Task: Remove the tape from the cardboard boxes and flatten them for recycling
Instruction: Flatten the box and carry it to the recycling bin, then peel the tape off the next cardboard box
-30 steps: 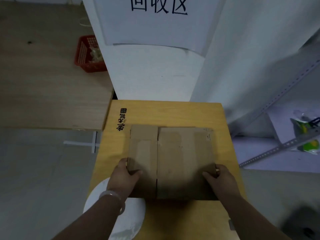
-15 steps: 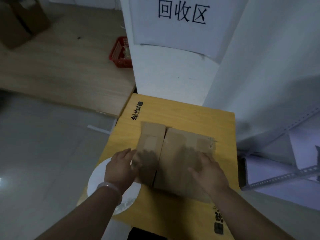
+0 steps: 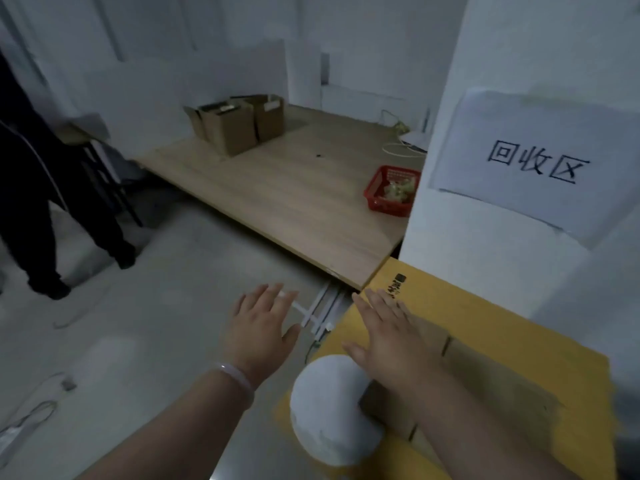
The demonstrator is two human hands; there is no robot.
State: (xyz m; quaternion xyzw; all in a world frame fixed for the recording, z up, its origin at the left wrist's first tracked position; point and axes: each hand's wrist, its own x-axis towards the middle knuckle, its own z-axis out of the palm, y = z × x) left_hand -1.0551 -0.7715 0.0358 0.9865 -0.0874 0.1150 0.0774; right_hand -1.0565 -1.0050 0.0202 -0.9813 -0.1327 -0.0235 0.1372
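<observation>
A flattened brown cardboard box (image 3: 498, 379) lies on the yellow board (image 3: 540, 327) at the lower right. My right hand (image 3: 391, 337) hovers with straight fingers over the box's left end and holds nothing. Further left, my left hand (image 3: 259, 327), with a pale bracelet on the wrist, is spread out in the air above the grey floor, away from the box. Two upright open cardboard boxes (image 3: 239, 124) stand far back on the wooden platform (image 3: 294, 199).
A red basket (image 3: 389, 190) sits on the platform beside a white pillar (image 3: 502, 202) that carries a paper sign. A white round disc (image 3: 329, 410) lies at the yellow board's near left corner. A person in dark clothes (image 3: 31, 188) stands at the far left. Cables lie on the floor.
Both hands have let go of the flattened box and lifted off it, fingers spread. The view has swung left, bringing the platform with the upright boxes and the standing person into sight.
</observation>
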